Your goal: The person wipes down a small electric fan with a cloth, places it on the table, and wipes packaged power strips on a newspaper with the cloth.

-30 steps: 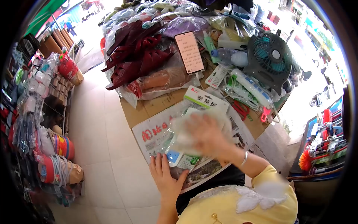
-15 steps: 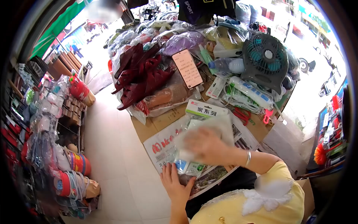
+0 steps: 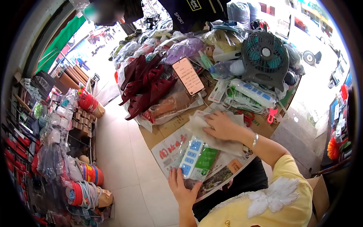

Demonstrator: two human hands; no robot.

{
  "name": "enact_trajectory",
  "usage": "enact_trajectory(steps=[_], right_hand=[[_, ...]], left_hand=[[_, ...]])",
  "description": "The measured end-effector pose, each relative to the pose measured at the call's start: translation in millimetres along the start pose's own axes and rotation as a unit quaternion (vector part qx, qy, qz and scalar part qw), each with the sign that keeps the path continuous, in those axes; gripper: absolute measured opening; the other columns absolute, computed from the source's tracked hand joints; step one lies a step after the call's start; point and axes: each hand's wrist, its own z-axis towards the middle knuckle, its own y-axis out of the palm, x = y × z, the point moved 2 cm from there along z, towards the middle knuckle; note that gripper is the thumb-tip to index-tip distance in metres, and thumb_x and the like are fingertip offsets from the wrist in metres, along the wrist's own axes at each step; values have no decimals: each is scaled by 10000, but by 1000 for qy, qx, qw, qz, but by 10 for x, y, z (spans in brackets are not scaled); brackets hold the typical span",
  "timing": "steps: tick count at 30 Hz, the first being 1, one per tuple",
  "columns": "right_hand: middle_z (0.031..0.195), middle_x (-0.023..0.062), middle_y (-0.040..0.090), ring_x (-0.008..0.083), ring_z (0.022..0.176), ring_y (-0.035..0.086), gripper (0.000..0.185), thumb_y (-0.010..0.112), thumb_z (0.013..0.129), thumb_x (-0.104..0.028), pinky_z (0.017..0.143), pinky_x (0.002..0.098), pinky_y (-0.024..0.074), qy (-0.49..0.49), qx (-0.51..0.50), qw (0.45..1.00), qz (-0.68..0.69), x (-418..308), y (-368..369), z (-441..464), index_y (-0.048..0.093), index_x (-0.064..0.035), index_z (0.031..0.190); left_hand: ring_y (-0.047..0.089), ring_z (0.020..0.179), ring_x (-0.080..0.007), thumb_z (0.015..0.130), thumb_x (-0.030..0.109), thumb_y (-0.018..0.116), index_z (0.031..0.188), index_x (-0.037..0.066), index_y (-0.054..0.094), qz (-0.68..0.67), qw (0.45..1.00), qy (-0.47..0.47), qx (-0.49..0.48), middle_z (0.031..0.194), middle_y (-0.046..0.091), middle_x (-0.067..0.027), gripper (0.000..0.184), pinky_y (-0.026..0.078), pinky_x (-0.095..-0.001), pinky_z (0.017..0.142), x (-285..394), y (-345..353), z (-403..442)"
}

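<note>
Centrally, corrugated cardboard [image 3: 162,134] under a flat, matte newspaper [image 3: 162,150] with red lettering, bearing a bagged power strip [image 3: 192,156] taken as centre of the clock. Toward eleven o'clock, maroon sandals [image 3: 145,85], strappy, piled on clear plastic film. Toward one o'clock, a dark grey fan [image 3: 266,55] with round, ribbed grille and blue-green blades.

At one to two o'clock, a pale cloth [image 3: 230,145], soft, creased and roughly rectangular, lapping over the upper end of the bag. On it, the right hand [image 3: 224,125], palm down, fingers extended and slightly parted, pressing rather than clasping. At seven o'clock, the left hand [image 3: 184,191], thumb well apart from spread fingers, fingertips at the near end of the bag, nothing enclosed.

Power strip on the newspaper between both hands: long axis from one to seven o'clock, near end toward the left hand, socket faces upward. Casing white, smooth and bar-shaped, with square blue sockets in a row; wrapping clear, glossy and wrinkled; green-and-white card along the four o'clock side.

At twelve o'clock, a slim phone [image 3: 188,76], screen lit; at two, red-handled scissors [image 3: 247,120], partly covered.
</note>
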Motion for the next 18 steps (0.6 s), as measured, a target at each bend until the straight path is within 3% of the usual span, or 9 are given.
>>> enact_trajectory(steps=[3,6,8,9,11,14,18], right_hand=[[1312,140,578,320,1097,508,490,584,913,-345,982,464,406,-29,-20,999,17,-126,-124,-367,589,10,1250],[1311,142,571,315,1118,499,474,608,895,-325,963,456,425,-84,-16,996,4,-125,-230,-721,597,8,1233],[1295,127,576,321,1178,503,470,608,901,-332,959,460,443,-125,-68,988,-54,-104,-300,-854,601,-27,1258],[1295,127,576,321,1178,503,470,608,901,-332,959,460,443,-124,-69,988,-54,-112,-316,-836,601,-27,1258],[1348,144,546,317,1146,522,464,612,888,-303,982,433,434,-147,-25,988,-48,-199,-354,-727,592,1,1238],[1342,162,558,301,1196,541,441,598,886,-290,1027,429,428,-247,-2,968,-42,-800,-264,-515,606,-12,1228],[1311,184,584,278,1264,528,426,601,878,-290,1075,429,399,-268,53,960,-56,-1326,152,-567,626,-11,1200]], left_hand=[[297,1395,-469,640,393,880,1413,45,459,-33,999,-23,15,1474,388,-230,947,236,-588,1130,8,-22,-44],[269,1407,-468,666,431,849,1374,61,518,-1,997,23,71,1493,351,-222,865,223,-608,1128,-12,-40,-112],[292,1412,-428,695,363,798,1348,51,542,149,982,79,80,1474,395,-218,768,234,-604,1131,57,-70,-167],[292,1412,-428,695,363,798,1348,51,542,148,983,78,79,1474,395,-218,768,234,-604,1131,83,-75,-149],[339,1379,-440,732,404,762,1324,49,569,119,989,90,0,1415,469,-223,718,237,-598,1127,141,-43,-85],[376,1345,-456,743,424,762,1339,15,545,123,988,91,-7,1384,507,-227,755,249,-597,1119,184,-12,-45],[379,1338,-464,744,446,768,1343,-20,527,86,994,62,-3,1410,485,-232,796,260,-596,1112,63,38,-99]])
